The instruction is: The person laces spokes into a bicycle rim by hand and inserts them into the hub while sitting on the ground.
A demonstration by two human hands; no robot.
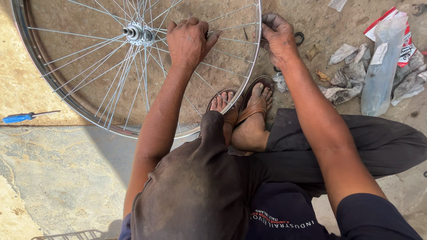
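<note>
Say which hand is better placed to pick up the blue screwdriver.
Probably the left hand: it rests on the wheel's spokes, on the same side as the blue screwdriver. The right hand grips the rim, farther away.

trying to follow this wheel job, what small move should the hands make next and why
Probably turn the wheel rim a little to bring the next spoke under the fingers. The left hand rests on the spokes near the hub, the right hand pinches at the rim, and the sandalled feet brace its lower edge, so this spot looks attended to.
</note>
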